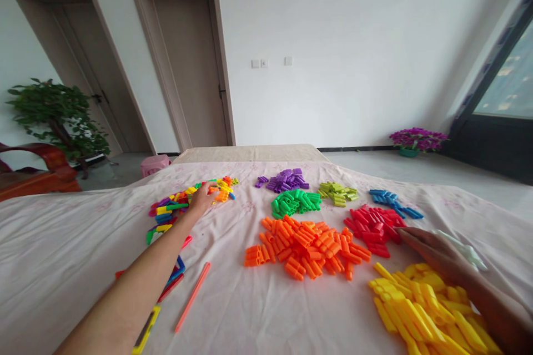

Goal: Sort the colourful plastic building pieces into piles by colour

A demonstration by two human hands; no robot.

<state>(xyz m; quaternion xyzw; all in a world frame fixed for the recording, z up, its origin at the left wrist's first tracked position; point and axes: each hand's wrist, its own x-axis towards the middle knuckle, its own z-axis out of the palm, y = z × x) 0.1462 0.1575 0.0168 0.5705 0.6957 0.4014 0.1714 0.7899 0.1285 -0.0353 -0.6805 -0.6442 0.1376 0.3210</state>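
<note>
My left hand (202,198) reaches into a pile of mixed-colour plastic pieces (169,206) on the left of the cloth; its fingertips are beside orange and yellow pieces, and any grip is too small to make out. On the right, my right hand (425,241) touches the edge of the red pile (373,224), its fingertips hard to see. Orange pieces (308,244) lie in the middle, with green (296,202), purple (288,179) and lime (338,192) piles behind. Blue pieces (387,198) lie behind the red ones, and yellow pieces (428,310) are nearest at the right.
An orange stick (192,297) and a yellow-and-black item (146,331) lie near my left forearm. White pieces (463,248) are beyond my right hand. A pink stool (155,165) and a potted plant (58,116) stand past the cloth-covered table (233,310).
</note>
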